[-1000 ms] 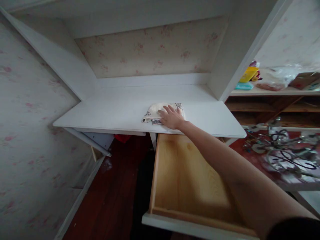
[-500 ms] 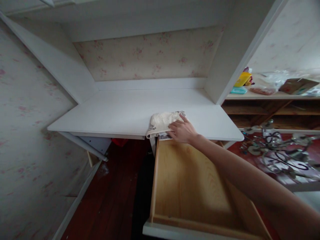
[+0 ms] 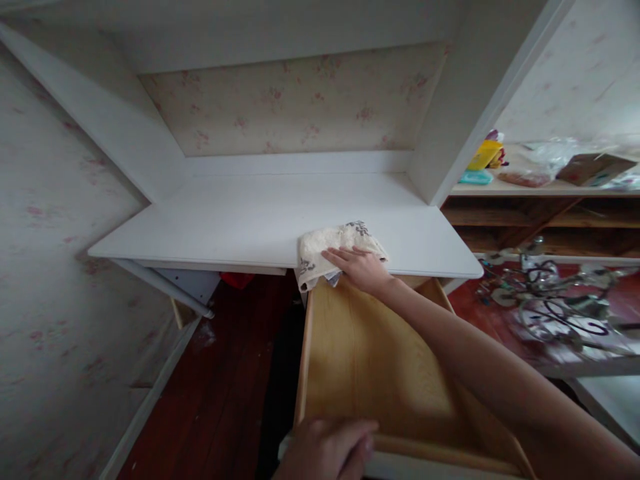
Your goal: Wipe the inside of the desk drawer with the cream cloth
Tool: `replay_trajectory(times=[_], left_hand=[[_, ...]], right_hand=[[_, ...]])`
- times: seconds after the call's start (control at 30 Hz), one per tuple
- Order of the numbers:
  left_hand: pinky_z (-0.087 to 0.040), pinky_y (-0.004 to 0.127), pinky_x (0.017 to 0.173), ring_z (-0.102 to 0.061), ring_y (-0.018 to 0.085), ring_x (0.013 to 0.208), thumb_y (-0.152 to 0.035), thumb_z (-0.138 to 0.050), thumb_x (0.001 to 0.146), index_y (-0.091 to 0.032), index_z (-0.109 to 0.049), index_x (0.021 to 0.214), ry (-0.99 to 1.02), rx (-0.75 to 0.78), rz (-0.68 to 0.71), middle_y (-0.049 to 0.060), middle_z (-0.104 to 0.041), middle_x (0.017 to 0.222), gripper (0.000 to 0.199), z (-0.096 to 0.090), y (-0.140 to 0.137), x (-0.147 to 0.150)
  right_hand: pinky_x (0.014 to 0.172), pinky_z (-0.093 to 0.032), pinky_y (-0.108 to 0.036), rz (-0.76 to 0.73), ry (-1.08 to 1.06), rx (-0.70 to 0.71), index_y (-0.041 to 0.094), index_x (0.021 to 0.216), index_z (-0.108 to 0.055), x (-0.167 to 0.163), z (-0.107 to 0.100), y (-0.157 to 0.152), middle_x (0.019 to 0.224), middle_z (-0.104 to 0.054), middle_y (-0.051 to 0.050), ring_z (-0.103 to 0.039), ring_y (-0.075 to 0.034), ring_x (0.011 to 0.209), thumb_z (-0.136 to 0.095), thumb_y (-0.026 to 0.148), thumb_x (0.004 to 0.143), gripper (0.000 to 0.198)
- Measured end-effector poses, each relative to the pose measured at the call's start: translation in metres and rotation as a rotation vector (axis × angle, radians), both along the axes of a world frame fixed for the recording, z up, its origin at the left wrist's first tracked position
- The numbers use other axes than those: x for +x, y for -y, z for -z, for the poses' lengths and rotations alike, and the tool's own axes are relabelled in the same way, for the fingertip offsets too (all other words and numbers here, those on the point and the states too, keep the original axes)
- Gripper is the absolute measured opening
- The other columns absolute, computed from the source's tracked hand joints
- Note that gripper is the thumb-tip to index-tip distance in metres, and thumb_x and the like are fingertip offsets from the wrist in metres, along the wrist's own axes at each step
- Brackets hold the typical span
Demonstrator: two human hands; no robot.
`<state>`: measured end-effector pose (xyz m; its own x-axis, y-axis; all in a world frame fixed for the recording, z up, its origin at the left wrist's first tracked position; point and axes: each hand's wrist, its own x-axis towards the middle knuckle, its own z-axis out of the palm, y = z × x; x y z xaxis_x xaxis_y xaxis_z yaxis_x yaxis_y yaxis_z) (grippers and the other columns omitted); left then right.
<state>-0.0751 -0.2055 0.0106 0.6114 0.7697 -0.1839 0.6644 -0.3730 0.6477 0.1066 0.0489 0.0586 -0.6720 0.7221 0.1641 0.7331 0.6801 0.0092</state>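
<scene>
A cream towel with dark grey patterns lies bunched on the front edge of a white desktop, one corner hanging over. My right hand rests on it with fingers stretched out flat, pressing it against the desktop; the thumb is not clear. Below, a wooden drawer is pulled out, and nothing shows inside it. Over the drawer's front edge is my left hand, partly cut off at the bottom and blurred. Its thumb side points right; whether it grips the drawer front is hidden.
White side panels rise at both ends of the desktop. To the right, a wooden shelf unit carries plastic bags and a cardboard box. A chandelier stands low at the right. Dark red flooring shows at lower left.
My left hand has come into view at the drawer front. The fingers of my right hand now lie flatter, and the towel is spread wider and hangs lower over the edge.
</scene>
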Motion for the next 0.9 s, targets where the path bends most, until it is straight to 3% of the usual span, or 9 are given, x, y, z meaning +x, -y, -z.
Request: replay_trajectory(times=[0.1,0.2,0.27,0.43,0.53,0.67,0.77,0.83,0.9], left_hand=[[-0.054,0.028,0.085,-0.070,0.017,0.094,-0.032,-0.035,0.099,-0.036,-0.061,0.128,-0.033,0.033,-0.050,0.001,-0.074,0.106,0.039,0.009,-0.009,-0.004],[-0.055,0.027,0.077,-0.072,0.018,0.083,-0.032,-0.042,0.096,-0.038,-0.066,0.118,-0.116,0.088,-0.033,-0.001,-0.076,0.093,0.033,0.018,-0.007,0.000],[-0.054,0.028,0.075,-0.072,0.019,0.081,-0.030,-0.045,0.095,-0.038,-0.066,0.115,-0.158,0.109,-0.024,-0.002,-0.076,0.089,0.031,0.022,-0.006,0.005],[-0.053,0.028,0.073,-0.073,0.021,0.082,-0.024,-0.048,0.091,-0.034,-0.064,0.115,-0.187,0.118,-0.012,-0.003,-0.076,0.094,0.031,0.024,-0.009,0.011],[-0.053,0.028,0.074,-0.073,0.020,0.083,-0.023,-0.048,0.091,-0.033,-0.063,0.117,-0.178,0.135,-0.028,-0.003,-0.076,0.097,0.032,0.025,-0.008,0.011],[-0.054,0.029,0.076,-0.073,0.020,0.086,-0.024,-0.046,0.093,-0.033,-0.064,0.117,-0.185,0.135,-0.036,-0.002,-0.076,0.099,0.032,0.023,-0.007,0.011],[-0.054,0.027,0.075,-0.073,0.019,0.085,-0.024,-0.047,0.093,-0.033,-0.064,0.117,-0.173,0.157,-0.052,-0.002,-0.076,0.101,0.031,0.022,-0.007,0.011],[-0.054,0.026,0.072,-0.073,0.018,0.082,-0.024,-0.048,0.092,-0.033,-0.065,0.117,-0.156,0.192,-0.059,-0.003,-0.076,0.100,0.031,0.023,-0.008,0.011],[-0.055,0.027,0.069,-0.073,0.019,0.079,-0.024,-0.049,0.091,-0.032,-0.064,0.116,-0.151,0.238,-0.056,-0.003,-0.076,0.097,0.030,0.024,-0.008,0.011]], right_hand=[[0.108,-0.042,-0.043,0.058,-0.043,0.010,0.032,0.156,-0.027,0.010,0.003,0.037,0.159,-0.031,0.000,-0.041,-0.025,0.139,-0.029,0.013,0.098,0.061],[0.120,-0.021,-0.053,0.077,-0.084,0.020,0.036,0.156,-0.024,0.013,0.025,0.078,0.161,-0.023,0.002,-0.025,-0.025,0.147,-0.030,0.012,0.097,0.064],[0.119,-0.009,-0.064,0.101,-0.078,-0.019,0.037,0.156,-0.024,0.012,0.048,0.099,0.161,-0.021,0.002,-0.019,-0.029,0.148,-0.033,0.010,0.095,0.067],[0.113,-0.021,-0.068,0.213,-0.012,-0.226,0.033,0.156,-0.028,-0.001,0.111,0.118,0.161,-0.018,-0.006,-0.027,-0.035,0.145,-0.043,0.007,0.086,0.076],[0.112,-0.023,-0.066,0.268,0.014,-0.325,0.031,0.155,-0.031,-0.014,0.132,0.107,0.161,-0.022,-0.008,-0.029,-0.036,0.145,-0.046,0.011,0.085,0.074],[0.112,-0.014,-0.068,0.284,-0.014,-0.426,0.026,0.156,-0.030,-0.028,0.132,0.085,0.162,-0.021,-0.011,-0.016,-0.039,0.148,-0.054,0.029,0.086,0.074],[0.111,-0.004,-0.071,0.233,-0.005,-0.611,0.022,0.157,-0.024,-0.028,0.119,0.069,0.164,-0.010,-0.014,-0.002,-0.041,0.149,-0.058,0.055,0.084,0.088],[0.111,-0.003,-0.071,0.202,-0.034,-0.764,0.023,0.158,-0.020,-0.024,0.109,0.061,0.164,-0.007,-0.013,0.001,-0.039,0.149,-0.049,0.068,0.085,0.090],[0.114,-0.004,-0.067,0.220,-0.130,-0.790,0.027,0.157,-0.023,-0.022,0.101,0.056,0.165,-0.012,-0.009,-0.001,-0.033,0.151,-0.034,0.071,0.091,0.080]])
